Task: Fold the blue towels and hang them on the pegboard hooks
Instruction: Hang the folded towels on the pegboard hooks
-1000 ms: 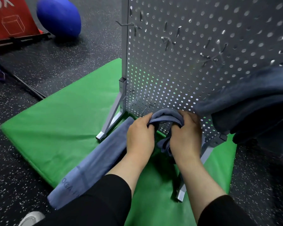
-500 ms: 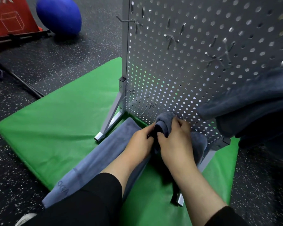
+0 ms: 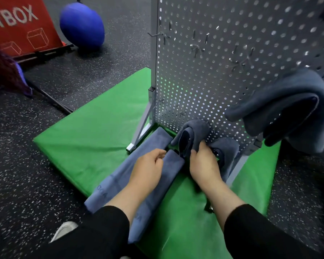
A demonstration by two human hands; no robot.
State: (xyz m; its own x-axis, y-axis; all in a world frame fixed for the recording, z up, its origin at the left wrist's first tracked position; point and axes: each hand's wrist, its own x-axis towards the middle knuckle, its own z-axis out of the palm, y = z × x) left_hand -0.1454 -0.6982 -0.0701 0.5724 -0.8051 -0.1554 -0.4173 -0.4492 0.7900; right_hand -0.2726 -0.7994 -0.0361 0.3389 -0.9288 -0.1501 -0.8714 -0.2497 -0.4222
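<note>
Low down, right hand [image 3: 204,163] grip pinching hung towel [image 3: 196,131] at pegboard [image 3: 232,53], left hand [image 3: 148,165] grip loose, empty

Blues on green, for you.
Your slate-blue folded towel [image 3: 138,176] lies on a bright green mat [image 3: 94,139]; grey pegboard [image 3: 232,53], white-speckled black floor [image 3: 26,174], cobalt ball [image 3: 81,27], red sign [image 3: 21,25].

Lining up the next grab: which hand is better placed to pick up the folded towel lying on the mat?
Left. The left hand hangs loosely curled and holds nothing, directly over the folded towel on the green mat. The right hand grips the towel at the pegboard.
</note>
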